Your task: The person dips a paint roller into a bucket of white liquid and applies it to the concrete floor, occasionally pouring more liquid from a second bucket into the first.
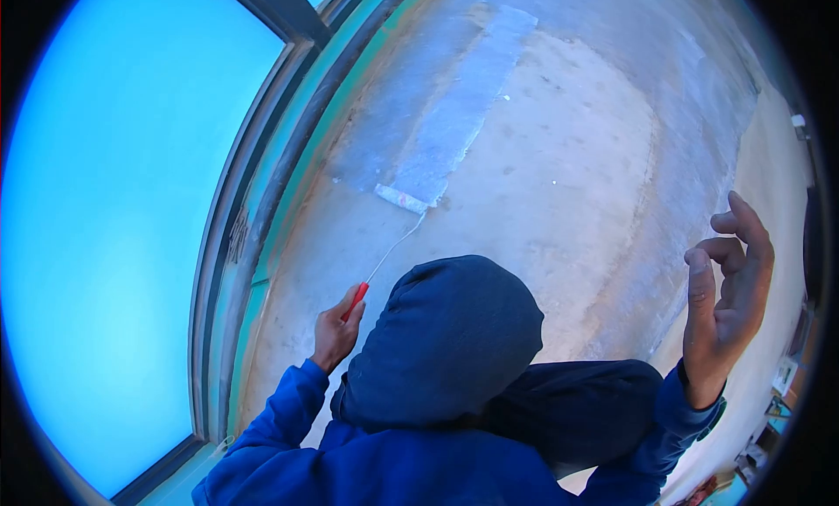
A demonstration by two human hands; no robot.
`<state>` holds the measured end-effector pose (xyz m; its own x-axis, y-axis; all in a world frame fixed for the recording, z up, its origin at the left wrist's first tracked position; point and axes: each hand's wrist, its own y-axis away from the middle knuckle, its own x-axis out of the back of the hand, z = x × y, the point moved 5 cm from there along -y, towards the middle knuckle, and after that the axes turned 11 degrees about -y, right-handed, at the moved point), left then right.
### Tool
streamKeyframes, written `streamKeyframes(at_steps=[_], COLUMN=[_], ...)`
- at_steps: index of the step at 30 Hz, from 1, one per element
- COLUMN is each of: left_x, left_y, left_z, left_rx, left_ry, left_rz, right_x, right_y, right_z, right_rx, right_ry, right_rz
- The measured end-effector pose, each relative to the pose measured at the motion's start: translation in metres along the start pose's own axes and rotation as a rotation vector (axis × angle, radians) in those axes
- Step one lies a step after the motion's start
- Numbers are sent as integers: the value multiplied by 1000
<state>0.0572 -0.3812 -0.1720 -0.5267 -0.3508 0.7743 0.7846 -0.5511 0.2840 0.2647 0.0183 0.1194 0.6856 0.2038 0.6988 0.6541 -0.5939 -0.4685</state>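
My left hand (336, 333) is closed around the red handle of a paint roller (402, 198). The roller's thin metal rod runs up from the handle to a pale sleeve, which rests on the grey concrete-looking surface (559, 191). Just beyond the sleeve, a bluish coated strip (476, 86) stretches away toward the top of the view. Over on the right side, my right hand (727, 301) is raised with its fingers apart and loosely bent, holding nothing.
A dark-framed window (114, 200) with bright blue panes lines the left side, with a green-edged ledge (262, 283) beside it. My bent, dark-clothed knee (454, 340) fills the lower middle. Small cluttered items (782, 375) sit at the far right edge.
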Motion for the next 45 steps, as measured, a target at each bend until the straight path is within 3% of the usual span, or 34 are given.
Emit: streamKeyframes(at_steps=[5, 13, 17, 20, 28, 32, 33, 36, 45], left_x=[14, -23, -33, -23, 15, 34, 37, 32, -28], left_y=[-19, -204, -245, -210, -31, -3, -11, -62, -293], left_z=[7, 78, 93, 76, -21, -26, -16, 8, 128], left_rx=[0, -292, -313, -260, -53, 10, -103, -145, -402], left_ry=[-117, -121, -48, -127, -75, -102, -100, -239, -144], left_rz=[52, 100, 110, 6, 31, 22, 127, 112, 123], right_x=[-2, 3, 4, 4, -15, -16, -15, -11, -5], right_y=[-1, 2, 3, 1, -4, -3, -3, -3, -5], right_z=[-3, -4, -5, -5, -3, -1, -1, -1, -2], right_rx=[24, -33, -39, -33, 7, -4, -17, -51, -94], right_ry=[-5, 13, 20, 13, -11, -30, -26, 0, 12], right_rz=[-31, -6, 6, 3, -61, -70, -66, -54, -16])
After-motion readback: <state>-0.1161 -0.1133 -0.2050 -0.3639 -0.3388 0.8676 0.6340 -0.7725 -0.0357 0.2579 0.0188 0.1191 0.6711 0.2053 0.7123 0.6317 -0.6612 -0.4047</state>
